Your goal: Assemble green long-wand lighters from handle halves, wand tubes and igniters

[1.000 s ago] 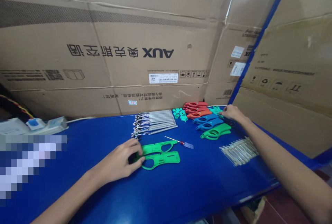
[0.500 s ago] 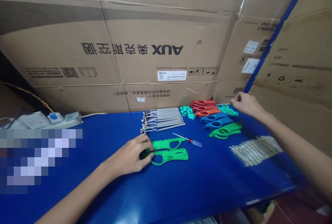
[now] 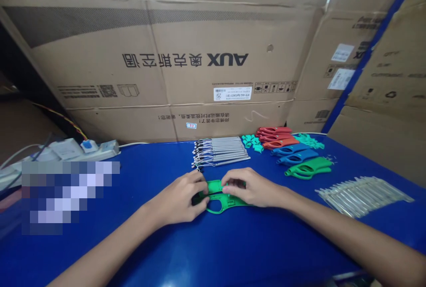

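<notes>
Two green plastic shell halves (image 3: pixel 215 186), each with a finger loop, lie side by side on the blue table. At their left end, my left hand (image 3: pixel 186 196) is closed on them with bent fingers and thumb. My right hand (image 3: pixel 251 187) is over their middle, thumb and fingertips pinched together just above the upper half. Whatever the pinch holds is too small or hidden to name. Behind both hands is a row of silver rods (image 3: pixel 222 149) with thin wires at their left ends. The right hand covers the right part of the shells.
To the back right lie small teal parts (image 3: pixel 253 142), more teal pieces (image 3: pixel 309 140), and red handles (image 3: pixel 273 134), blue handles (image 3: pixel 296 154) and a green handle (image 3: pixel 308 168). Clear slim parts (image 3: pixel 362 196) line the right. A power strip (image 3: pixel 108 149) is left; cardboard (image 3: pixel 206 25) stands behind.
My right hand has come from the back right, near the teal pieces, down and left to the green shells. The screwdriver is now hidden by it. My left hand stays on the shells.
</notes>
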The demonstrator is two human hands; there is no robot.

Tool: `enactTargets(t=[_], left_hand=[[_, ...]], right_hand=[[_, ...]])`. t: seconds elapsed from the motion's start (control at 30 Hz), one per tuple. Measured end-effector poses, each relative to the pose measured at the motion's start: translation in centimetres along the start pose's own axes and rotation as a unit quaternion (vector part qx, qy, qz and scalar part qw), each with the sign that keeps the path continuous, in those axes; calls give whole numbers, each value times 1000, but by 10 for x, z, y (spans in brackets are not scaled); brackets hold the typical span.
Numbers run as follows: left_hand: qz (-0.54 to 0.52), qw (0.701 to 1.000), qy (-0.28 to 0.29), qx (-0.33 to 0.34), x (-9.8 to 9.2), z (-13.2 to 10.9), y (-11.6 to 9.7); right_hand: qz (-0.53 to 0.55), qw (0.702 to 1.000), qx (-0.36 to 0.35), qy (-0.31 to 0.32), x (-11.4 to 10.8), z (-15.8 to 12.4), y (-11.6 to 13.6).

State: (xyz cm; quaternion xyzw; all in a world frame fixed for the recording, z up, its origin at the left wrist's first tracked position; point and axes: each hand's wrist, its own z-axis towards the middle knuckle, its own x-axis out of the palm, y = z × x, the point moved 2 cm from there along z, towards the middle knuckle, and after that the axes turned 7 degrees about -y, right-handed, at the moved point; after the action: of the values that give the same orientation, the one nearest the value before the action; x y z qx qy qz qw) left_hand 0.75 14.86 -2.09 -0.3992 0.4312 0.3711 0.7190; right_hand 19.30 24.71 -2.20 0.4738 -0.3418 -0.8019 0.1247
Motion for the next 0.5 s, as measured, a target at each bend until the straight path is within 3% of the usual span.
enactTargets(t=[0.17,0.3,0.5], left_hand=[[1,1000,-3,-4,0,0,0],[-2,1000,-5,-3,0,1,-1],[-6,1000,-7,-6,1,1,-1]], right_hand=[[44,997,17,-64,8,-12,-9],[29,993,-37,-107,8,-18,-4],[-21,993,-77,-86,5,-20,-1]])
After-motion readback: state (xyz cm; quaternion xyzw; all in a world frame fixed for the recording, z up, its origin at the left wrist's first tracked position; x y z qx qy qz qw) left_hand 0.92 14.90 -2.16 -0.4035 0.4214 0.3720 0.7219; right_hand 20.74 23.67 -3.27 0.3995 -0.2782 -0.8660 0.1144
